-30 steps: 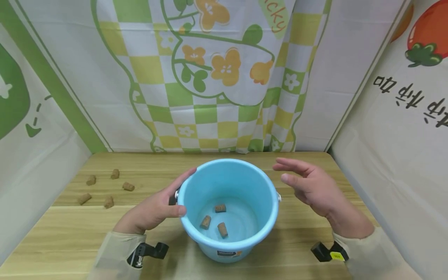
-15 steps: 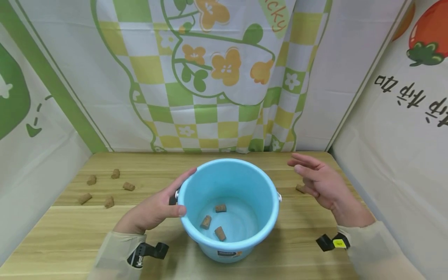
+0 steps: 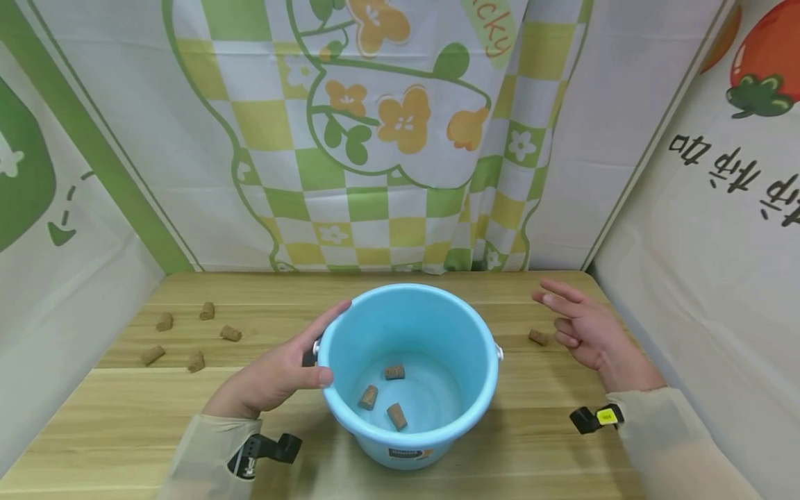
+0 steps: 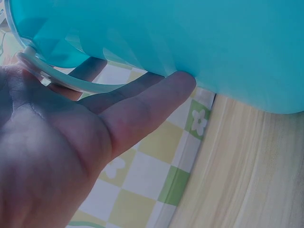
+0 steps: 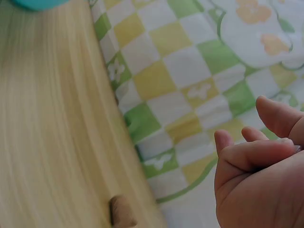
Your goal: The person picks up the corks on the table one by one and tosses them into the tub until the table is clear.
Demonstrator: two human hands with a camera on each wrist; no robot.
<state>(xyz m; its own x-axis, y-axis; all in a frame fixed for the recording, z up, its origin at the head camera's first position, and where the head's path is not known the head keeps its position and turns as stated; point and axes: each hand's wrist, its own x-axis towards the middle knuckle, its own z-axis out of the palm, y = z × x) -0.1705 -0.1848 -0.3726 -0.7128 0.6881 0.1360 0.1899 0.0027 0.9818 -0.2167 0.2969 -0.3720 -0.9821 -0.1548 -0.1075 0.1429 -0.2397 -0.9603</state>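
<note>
In the head view, a light blue bucket [image 3: 406, 448] stands upright with three small brown corks lying on its inside floor, one being the front cork [image 3: 396, 416]. My left hand [image 3: 275, 378] rests against the bucket's left side, thumb on the rim. In the left wrist view, its straight fingers [image 4: 152, 107] touch the outer wall beside the white handle [image 4: 71, 81]. My right hand [image 3: 590, 330] hovers right of the bucket, some fingers extended and others bent, holding nothing visible. Just left of it a single cork [image 3: 538, 337] lies on the table.
Several loose corks lie on the left of the wooden table [image 3: 125, 430], among them one cork [image 3: 230, 333] nearest the bucket. A patterned curtain [image 3: 387, 208] hangs along the table's back edge. Printed cloth walls stand at both sides.
My right hand has moved rightward, away from the bucket, and the cork on the right has come into view. The front cork in the bucket has shifted slightly. My left hand stays put.
</note>
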